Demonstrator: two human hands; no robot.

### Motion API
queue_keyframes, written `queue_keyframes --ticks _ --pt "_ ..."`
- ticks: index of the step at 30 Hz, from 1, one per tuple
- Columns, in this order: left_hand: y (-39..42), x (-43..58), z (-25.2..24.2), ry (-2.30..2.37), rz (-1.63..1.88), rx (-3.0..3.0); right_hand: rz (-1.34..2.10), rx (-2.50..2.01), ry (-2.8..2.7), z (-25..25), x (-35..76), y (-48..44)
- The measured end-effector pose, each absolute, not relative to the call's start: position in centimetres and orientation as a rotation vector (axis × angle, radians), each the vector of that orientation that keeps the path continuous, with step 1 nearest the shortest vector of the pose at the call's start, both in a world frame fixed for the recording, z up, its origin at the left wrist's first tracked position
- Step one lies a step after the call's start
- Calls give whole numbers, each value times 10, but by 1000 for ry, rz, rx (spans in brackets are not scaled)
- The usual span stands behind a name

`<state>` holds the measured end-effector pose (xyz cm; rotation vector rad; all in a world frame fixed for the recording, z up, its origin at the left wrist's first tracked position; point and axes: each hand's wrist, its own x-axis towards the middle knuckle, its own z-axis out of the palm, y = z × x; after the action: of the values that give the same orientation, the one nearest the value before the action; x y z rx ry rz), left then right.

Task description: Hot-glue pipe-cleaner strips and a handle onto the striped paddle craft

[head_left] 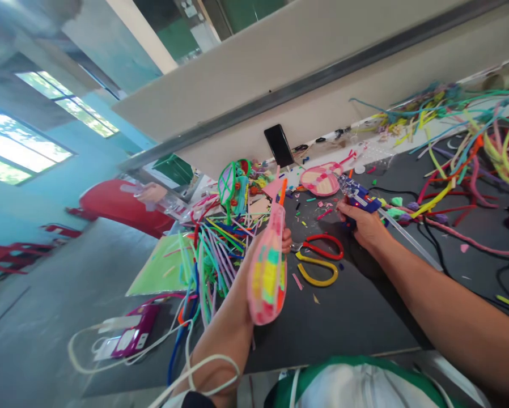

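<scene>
My left hand [287, 241] is closed around a pink guitar-shaped craft piece [266, 283] with yellow, green and orange patches; the piece stands upright and hides most of the hand. In my right hand [367, 228] is a dark blue hot glue gun [360, 197], its clear glue stick [407, 238] sticking out at the back. The glue gun's nozzle end is close to a flat pink craft piece [321, 180] on the table. Between my hands lie scissors [320, 284] with one red and one yellow handle.
A black phone [279, 145] leans on the back panel. Bundles of pipe cleaners [220, 260] pile up at the left, more [450, 187] at the right. Black cords run at the right. A purple power bank [138, 331] with white cable sits front left. Another person's hand [152, 195] shows beyond.
</scene>
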<state>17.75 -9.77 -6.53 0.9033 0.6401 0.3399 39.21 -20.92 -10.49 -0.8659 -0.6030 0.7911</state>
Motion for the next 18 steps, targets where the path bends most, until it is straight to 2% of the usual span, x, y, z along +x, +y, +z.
queue_keyframes --ticks 2,12,18 --pt "-93 176 -62 629 227 894 806 -856 -601 -106 392 -208" --pt "-92 179 -71 768 203 947 853 -837 -556 -106 390 -208" --pt "-94 188 -74 979 349 1098 849 -832 -548 -105 390 -209"
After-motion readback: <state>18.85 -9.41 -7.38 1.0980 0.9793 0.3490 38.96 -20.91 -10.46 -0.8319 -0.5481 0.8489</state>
